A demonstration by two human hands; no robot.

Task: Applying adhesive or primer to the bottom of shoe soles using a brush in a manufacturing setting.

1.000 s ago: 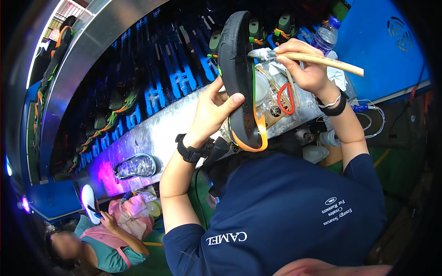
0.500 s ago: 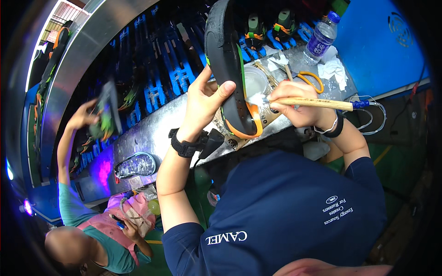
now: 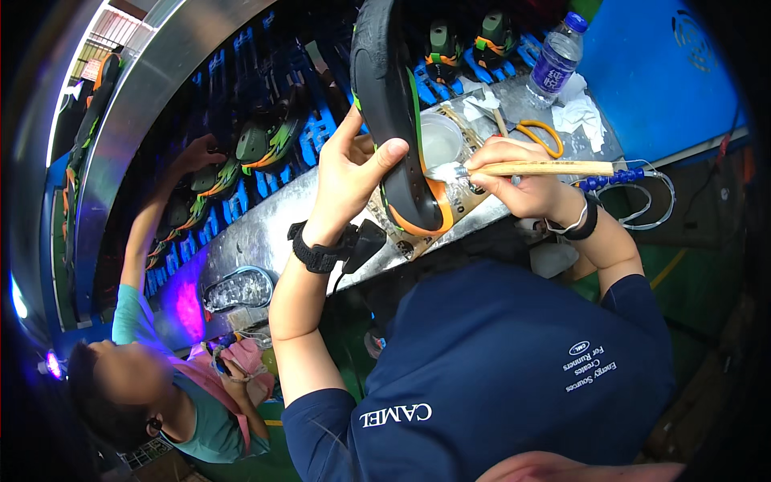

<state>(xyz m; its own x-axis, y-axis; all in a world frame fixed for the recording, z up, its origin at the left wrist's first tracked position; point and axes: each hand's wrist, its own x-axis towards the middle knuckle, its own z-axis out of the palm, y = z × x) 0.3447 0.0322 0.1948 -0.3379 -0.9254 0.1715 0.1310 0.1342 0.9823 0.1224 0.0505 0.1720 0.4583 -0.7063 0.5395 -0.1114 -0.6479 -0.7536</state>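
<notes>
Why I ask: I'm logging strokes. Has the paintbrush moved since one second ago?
Yes, down the picture: the paintbrush went from above the round tub to below it.

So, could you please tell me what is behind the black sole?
The left hand is partly behind the black sole, fingertips covered. Past its right edge, the round tub shows; the rest is hidden.
</notes>
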